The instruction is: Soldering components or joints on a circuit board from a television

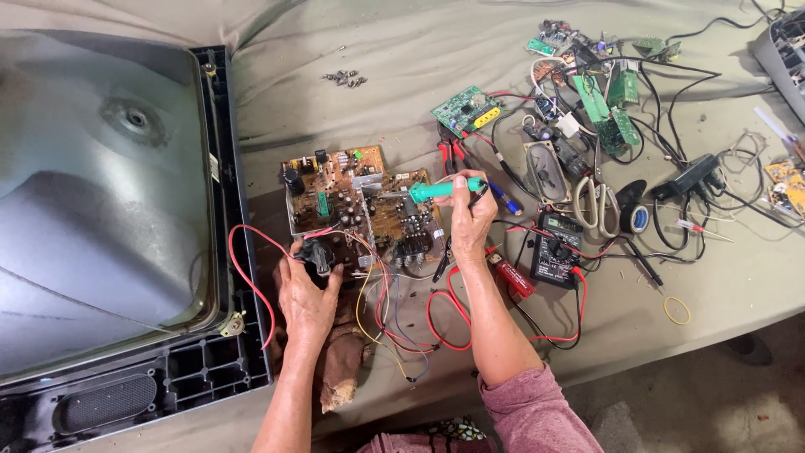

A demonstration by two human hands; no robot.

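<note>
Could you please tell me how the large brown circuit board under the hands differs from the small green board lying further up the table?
The brown circuit board is much larger and crowded with tall parts and wires; the green board is small, flat and sparsely fitted. The brown one is being worked on: the left hand rests at its near edge and the right hand holds a green-handled soldering iron over it, while the green one lies untouched. Both lie on the cloth-covered table.

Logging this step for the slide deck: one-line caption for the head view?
Right hand holds a green-handled soldering iron over a brown circuit board while the left hand steadies its edge.
</note>
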